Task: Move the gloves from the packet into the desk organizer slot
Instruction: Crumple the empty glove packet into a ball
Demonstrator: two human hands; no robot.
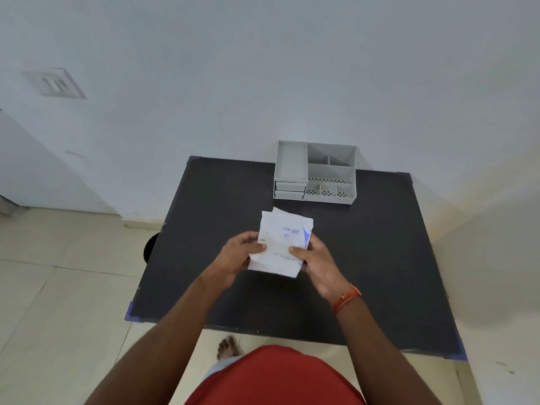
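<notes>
A white glove packet with blue print is held above the middle of the black table. My left hand grips its left edge with the thumb on top. On the packet's right edge, my right hand pinches with thumb over the front. A white flap sticks up at the packet's far end; I cannot tell whether it is a glove or part of the packet. The grey desk organizer stands at the table's far edge, beyond the packet, with a long left slot, several smaller compartments and small drawers.
The table stands against a pale wall, with tiled floor to its left and in front. A dark round object shows at the table's left edge. My bare foot is under the near edge.
</notes>
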